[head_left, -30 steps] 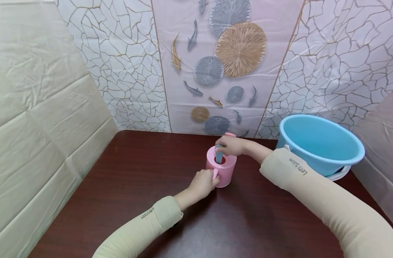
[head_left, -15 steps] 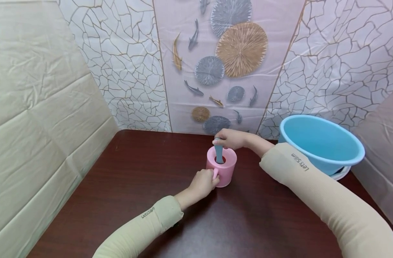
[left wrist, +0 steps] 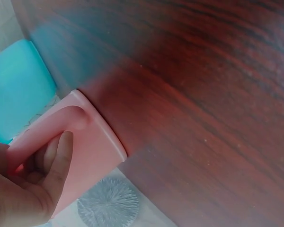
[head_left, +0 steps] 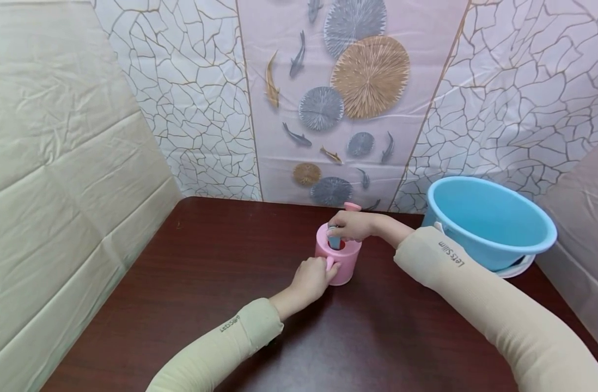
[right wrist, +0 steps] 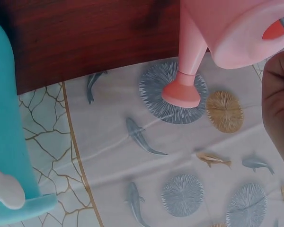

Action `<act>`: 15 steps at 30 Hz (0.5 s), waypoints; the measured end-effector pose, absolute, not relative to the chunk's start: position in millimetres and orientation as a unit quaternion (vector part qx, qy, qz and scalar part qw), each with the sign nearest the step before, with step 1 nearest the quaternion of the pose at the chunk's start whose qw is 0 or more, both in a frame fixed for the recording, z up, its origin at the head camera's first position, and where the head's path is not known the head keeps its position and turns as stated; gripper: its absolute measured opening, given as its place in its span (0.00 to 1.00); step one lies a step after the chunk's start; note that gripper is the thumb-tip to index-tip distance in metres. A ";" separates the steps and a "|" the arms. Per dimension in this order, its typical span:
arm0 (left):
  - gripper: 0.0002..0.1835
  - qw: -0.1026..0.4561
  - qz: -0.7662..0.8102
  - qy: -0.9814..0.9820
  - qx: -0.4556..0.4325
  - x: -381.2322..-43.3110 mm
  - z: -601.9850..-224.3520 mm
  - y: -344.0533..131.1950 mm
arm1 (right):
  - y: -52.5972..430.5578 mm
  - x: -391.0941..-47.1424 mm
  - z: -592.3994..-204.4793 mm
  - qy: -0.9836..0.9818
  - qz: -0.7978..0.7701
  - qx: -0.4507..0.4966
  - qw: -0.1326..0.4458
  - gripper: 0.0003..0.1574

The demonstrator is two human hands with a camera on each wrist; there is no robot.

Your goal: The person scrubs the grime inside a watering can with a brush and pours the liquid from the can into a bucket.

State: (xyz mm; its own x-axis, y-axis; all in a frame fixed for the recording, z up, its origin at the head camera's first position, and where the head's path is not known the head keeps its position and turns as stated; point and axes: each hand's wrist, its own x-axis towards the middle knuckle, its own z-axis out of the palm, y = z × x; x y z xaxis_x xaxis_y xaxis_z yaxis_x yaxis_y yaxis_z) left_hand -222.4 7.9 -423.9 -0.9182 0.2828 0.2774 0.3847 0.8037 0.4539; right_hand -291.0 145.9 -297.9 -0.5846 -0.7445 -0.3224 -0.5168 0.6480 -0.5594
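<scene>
- My left hand (head_left: 312, 279) grips the curved handle (left wrist: 47, 127) of a smooth pink watering can (head_left: 345, 265) on the wood-grained table (head_left: 230, 256).
- A flat grey-blue bar (head_left: 334, 241), lower end hidden inside, pinched by my right hand (head_left: 356, 225).
- Round blue bucket (head_left: 485, 256), partly behind my sleeve (head_left: 475, 294).

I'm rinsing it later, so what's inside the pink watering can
A blue-grey tool, held by the right hand, reaches into the watering can. Its lower end and anything deeper are hidden.
</scene>
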 end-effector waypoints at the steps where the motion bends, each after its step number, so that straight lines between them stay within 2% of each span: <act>1: 0.27 0.099 -0.256 -0.945 -0.177 -222.5 -424.1 8.0 | 145.4 -290.6 -297.7 0.865 -0.210 -0.367 0.270 0.16; 15: 0.26 0.100 -0.250 -0.948 -0.173 -221.8 -421.1 9.1 | 149.9 -292.3 -274.0 0.866 -0.261 -0.345 0.250 0.18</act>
State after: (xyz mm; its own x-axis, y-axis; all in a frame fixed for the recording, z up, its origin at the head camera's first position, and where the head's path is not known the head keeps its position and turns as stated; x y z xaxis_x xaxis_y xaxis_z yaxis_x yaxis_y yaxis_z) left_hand -221.8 9.1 -421.1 -0.9205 0.2776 0.2749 0.3769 0.8159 0.4385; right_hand -292.3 149.9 -274.0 -0.6373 -0.7281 -0.2525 -0.4679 0.6260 -0.6239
